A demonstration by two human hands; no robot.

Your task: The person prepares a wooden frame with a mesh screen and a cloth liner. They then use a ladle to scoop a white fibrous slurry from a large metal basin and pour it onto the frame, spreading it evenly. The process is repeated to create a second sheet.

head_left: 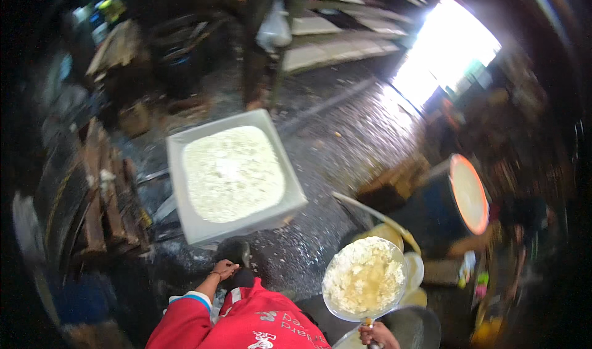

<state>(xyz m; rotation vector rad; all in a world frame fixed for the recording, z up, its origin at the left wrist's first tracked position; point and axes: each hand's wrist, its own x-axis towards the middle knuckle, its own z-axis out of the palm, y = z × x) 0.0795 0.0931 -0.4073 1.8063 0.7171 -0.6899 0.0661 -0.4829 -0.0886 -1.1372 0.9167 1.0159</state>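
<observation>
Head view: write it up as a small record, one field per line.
Right hand: grip closed on the handle of a round, pale, shallow pan
Pan contents: wet-looking, crumbly white mass
Left hand: at the person's front, fingers partly curled; whether it holds anything is unclear
Left of pan: pale, square-rimmed tub holding white, grainy material
Right: dark blue, cylindrical barrel with an orange rim
Light: bright opening, upper right

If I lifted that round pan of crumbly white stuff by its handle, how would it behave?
The round pan would probably feel front-heavy, since its load sits beyond the handle in the right hand. It may tip sideways, its handle being narrow. The white crumbly heap looks loose, so bits could spill.
</observation>
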